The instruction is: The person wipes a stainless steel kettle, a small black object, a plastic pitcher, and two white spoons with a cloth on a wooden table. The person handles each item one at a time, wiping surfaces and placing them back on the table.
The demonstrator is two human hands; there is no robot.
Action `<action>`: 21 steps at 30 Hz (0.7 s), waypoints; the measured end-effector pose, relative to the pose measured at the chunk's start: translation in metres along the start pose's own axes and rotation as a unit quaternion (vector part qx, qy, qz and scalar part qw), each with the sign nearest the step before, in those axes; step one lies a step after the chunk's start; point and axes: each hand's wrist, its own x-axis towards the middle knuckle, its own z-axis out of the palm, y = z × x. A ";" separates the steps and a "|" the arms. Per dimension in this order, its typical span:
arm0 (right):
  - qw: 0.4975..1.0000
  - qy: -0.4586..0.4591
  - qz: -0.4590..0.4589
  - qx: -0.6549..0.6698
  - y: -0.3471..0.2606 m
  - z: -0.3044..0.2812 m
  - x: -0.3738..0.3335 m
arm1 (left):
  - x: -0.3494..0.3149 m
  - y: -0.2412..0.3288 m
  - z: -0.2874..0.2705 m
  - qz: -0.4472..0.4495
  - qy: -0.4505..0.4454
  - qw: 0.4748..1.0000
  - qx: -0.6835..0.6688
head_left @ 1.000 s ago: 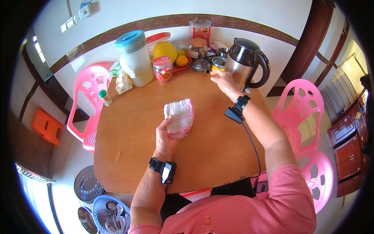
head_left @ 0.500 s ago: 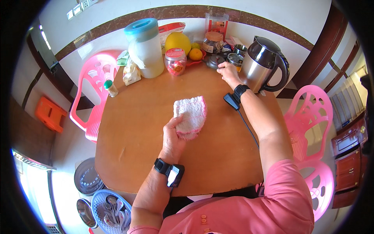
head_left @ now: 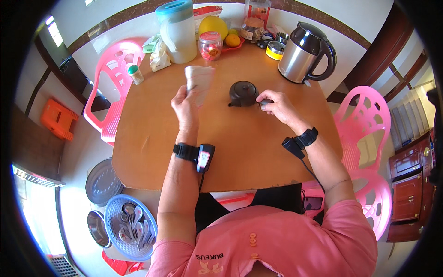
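A small dark teapot (head_left: pixel 243 93) is over the middle of the brown table (head_left: pixel 221 152), its lid on and its spout toward the near left. My right hand (head_left: pixel 275 105) is closed round the handle at the teapot's right side. Whether the teapot touches the table I cannot tell. To its left, my left hand (head_left: pixel 186 104) pinches a folded white cloth (head_left: pixel 199 83) with pinkish edging, held up above the table and somewhat blurred. Cloth and teapot are apart.
Along the far edge stand a pitcher with a blue lid (head_left: pixel 177 37), a candy jar (head_left: pixel 210 46), fruit, a yellow tin (head_left: pixel 275 51) and an electric kettle (head_left: pixel 302 55). A shaker (head_left: pixel 135 74) stands far left. Pink chairs (head_left: pixel 364 134) flank the table; a blue basket (head_left: pixel 131 226) of spoons sits lower left.
My right hand has brought the teapot from the back, beside the tin, toward the middle of the table. The left hand has moved up and left with the cloth, now more upright.
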 end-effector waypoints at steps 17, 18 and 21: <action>0.992 0.063 -0.112 0.004 0.010 0.035 0.010 | -0.031 -0.005 0.037 -0.009 -0.326 0.937 0.126; 0.990 0.059 -0.132 -0.011 0.010 0.032 0.008 | -0.032 -0.007 0.038 0.014 -0.322 0.932 0.165; 0.986 0.026 -0.166 -0.014 0.007 0.029 0.004 | -0.032 -0.011 0.039 0.090 -0.327 0.902 0.268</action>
